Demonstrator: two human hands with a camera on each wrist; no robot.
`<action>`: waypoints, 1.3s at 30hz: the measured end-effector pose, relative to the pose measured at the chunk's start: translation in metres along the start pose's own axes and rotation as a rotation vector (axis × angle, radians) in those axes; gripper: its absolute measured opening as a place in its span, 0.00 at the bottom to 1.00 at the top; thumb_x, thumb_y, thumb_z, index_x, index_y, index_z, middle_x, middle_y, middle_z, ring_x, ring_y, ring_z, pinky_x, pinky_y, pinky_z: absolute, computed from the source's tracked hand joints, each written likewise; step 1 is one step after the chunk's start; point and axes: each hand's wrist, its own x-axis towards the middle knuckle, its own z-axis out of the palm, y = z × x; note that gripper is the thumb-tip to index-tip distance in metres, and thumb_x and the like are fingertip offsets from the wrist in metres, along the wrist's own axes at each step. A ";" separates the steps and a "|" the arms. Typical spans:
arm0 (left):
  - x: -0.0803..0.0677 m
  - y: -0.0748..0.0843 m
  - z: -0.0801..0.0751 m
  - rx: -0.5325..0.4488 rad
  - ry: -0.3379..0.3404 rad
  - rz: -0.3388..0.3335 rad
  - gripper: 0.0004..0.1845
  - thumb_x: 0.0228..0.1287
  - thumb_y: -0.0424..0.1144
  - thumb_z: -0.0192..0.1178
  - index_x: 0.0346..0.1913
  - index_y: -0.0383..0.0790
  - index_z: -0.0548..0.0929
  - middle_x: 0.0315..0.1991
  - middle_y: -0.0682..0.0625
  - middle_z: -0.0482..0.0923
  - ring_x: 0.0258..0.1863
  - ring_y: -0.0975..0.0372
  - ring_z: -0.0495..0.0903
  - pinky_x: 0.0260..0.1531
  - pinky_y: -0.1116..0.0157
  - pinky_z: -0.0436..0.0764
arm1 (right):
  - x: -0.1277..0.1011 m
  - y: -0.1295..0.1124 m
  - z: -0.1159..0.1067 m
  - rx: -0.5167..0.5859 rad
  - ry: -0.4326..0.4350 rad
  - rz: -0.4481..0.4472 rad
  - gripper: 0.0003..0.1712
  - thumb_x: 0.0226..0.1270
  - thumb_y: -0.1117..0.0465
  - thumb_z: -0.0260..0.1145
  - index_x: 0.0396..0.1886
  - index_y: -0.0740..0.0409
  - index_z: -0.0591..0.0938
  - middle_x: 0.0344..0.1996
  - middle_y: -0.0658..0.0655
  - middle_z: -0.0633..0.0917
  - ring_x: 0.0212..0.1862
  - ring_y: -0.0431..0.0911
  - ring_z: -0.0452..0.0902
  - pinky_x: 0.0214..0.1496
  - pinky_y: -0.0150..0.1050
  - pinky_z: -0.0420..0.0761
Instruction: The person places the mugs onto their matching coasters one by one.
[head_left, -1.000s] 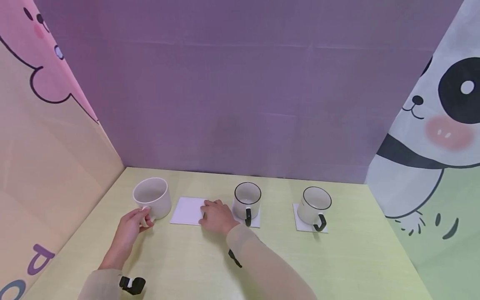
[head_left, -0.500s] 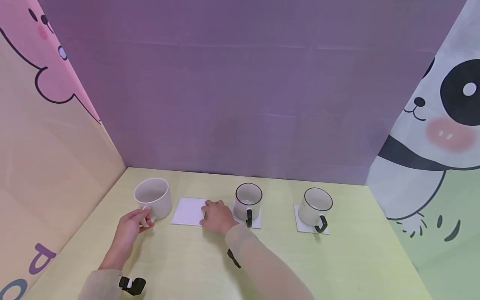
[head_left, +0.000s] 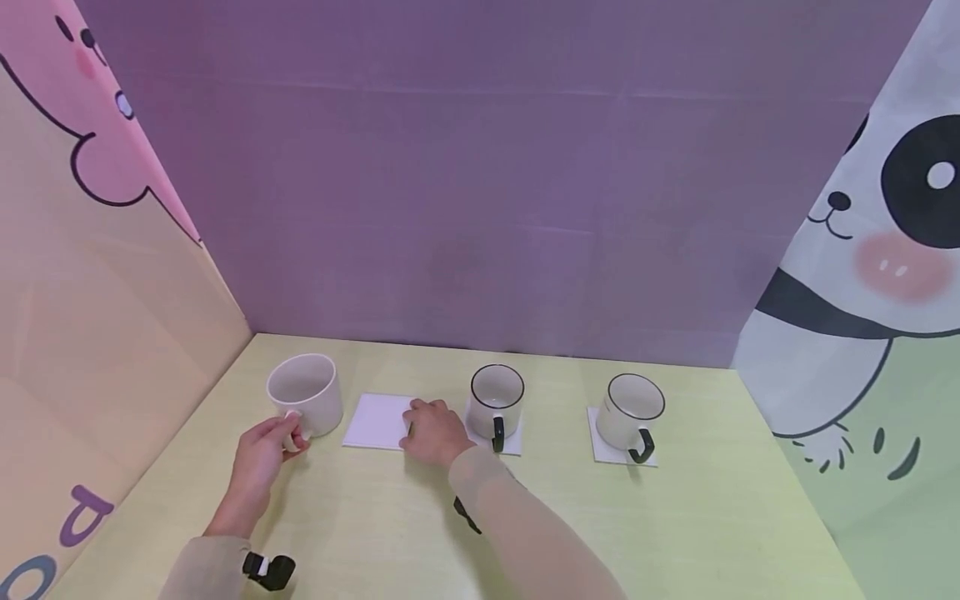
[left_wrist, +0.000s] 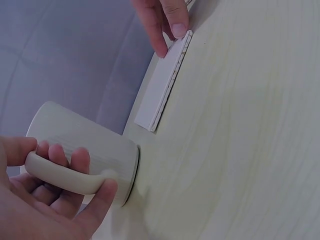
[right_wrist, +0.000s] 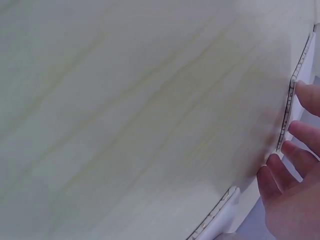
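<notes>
At the left of the head view, my left hand grips the handle of a plain white mug. The mug stands upright on the table. In the left wrist view, thumb and fingers curl round its handle. To its right lies a flat white square coaster. My right hand holds the coaster at its right side, with the thumb at the near corner and fingertips farther back. The hand hides that end. In the right wrist view, fingertips meet the coaster's edge.
Two black-rimmed white mugs, a middle one and a right one, stand on white coasters, their black handles facing me. The middle mug is close beside my right hand. A purple curtain rises behind the pale wooden table.
</notes>
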 end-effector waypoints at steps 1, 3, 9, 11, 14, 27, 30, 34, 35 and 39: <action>0.000 0.000 0.000 -0.001 0.006 0.005 0.19 0.81 0.43 0.51 0.36 0.31 0.80 0.27 0.53 0.76 0.33 0.64 0.80 0.40 0.69 0.82 | 0.000 0.000 0.000 0.001 0.004 -0.002 0.24 0.69 0.49 0.67 0.63 0.45 0.84 0.70 0.47 0.75 0.70 0.50 0.69 0.67 0.44 0.74; -0.002 0.000 0.001 -0.006 0.021 0.015 0.19 0.81 0.43 0.51 0.35 0.30 0.80 0.26 0.53 0.76 0.32 0.65 0.80 0.40 0.70 0.83 | -0.001 0.000 0.000 0.000 0.006 -0.005 0.24 0.69 0.49 0.67 0.63 0.45 0.84 0.70 0.47 0.75 0.70 0.50 0.69 0.67 0.43 0.74; -0.005 0.003 0.000 -0.008 0.054 0.015 0.19 0.80 0.43 0.51 0.34 0.32 0.80 0.25 0.55 0.78 0.31 0.66 0.81 0.40 0.71 0.82 | -0.005 -0.001 -0.005 -0.010 -0.004 -0.010 0.24 0.70 0.49 0.66 0.64 0.46 0.83 0.70 0.48 0.75 0.70 0.50 0.69 0.67 0.43 0.74; -0.006 0.005 -0.001 -0.007 0.055 0.009 0.19 0.81 0.43 0.51 0.34 0.33 0.80 0.25 0.55 0.78 0.31 0.67 0.81 0.40 0.71 0.81 | -0.005 -0.001 -0.006 -0.012 -0.004 -0.009 0.24 0.70 0.50 0.66 0.64 0.46 0.83 0.70 0.48 0.75 0.70 0.50 0.69 0.67 0.43 0.74; -0.007 0.009 -0.002 -0.022 0.054 0.015 0.18 0.80 0.43 0.51 0.34 0.33 0.80 0.25 0.55 0.78 0.31 0.66 0.81 0.41 0.72 0.82 | -0.005 -0.002 -0.007 -0.016 -0.004 -0.007 0.24 0.70 0.49 0.66 0.64 0.46 0.83 0.70 0.48 0.75 0.70 0.50 0.69 0.67 0.44 0.73; -0.013 0.020 0.000 -0.077 0.049 0.070 0.18 0.80 0.41 0.52 0.33 0.33 0.80 0.24 0.55 0.78 0.30 0.66 0.83 0.41 0.73 0.81 | -0.005 -0.001 -0.005 0.006 0.020 -0.011 0.22 0.69 0.50 0.67 0.61 0.47 0.84 0.69 0.49 0.76 0.69 0.51 0.70 0.66 0.44 0.74; -0.015 0.021 0.003 -0.065 0.053 0.065 0.18 0.80 0.42 0.52 0.33 0.33 0.80 0.24 0.56 0.79 0.31 0.67 0.82 0.41 0.74 0.80 | -0.005 -0.001 -0.004 0.002 0.024 -0.019 0.22 0.69 0.50 0.67 0.60 0.48 0.84 0.69 0.49 0.76 0.69 0.51 0.70 0.66 0.44 0.74; -0.017 0.022 0.009 -0.063 0.040 0.075 0.18 0.80 0.42 0.52 0.34 0.32 0.80 0.25 0.56 0.79 0.31 0.67 0.82 0.42 0.73 0.81 | -0.004 -0.001 -0.003 0.002 0.023 -0.017 0.22 0.69 0.50 0.67 0.61 0.47 0.84 0.69 0.48 0.76 0.69 0.51 0.70 0.66 0.44 0.74; -0.016 0.022 0.011 -0.068 0.036 0.079 0.18 0.80 0.42 0.52 0.34 0.31 0.80 0.25 0.56 0.79 0.31 0.66 0.82 0.41 0.73 0.81 | -0.004 -0.001 -0.003 0.001 0.023 -0.015 0.22 0.69 0.50 0.67 0.61 0.47 0.84 0.69 0.48 0.76 0.69 0.51 0.70 0.66 0.44 0.74; -0.015 0.024 0.018 -0.091 0.030 0.084 0.18 0.80 0.41 0.53 0.34 0.30 0.79 0.25 0.55 0.78 0.30 0.66 0.82 0.41 0.72 0.82 | -0.004 -0.001 -0.003 0.004 0.027 -0.013 0.22 0.68 0.50 0.67 0.60 0.48 0.85 0.69 0.48 0.76 0.68 0.50 0.71 0.66 0.44 0.74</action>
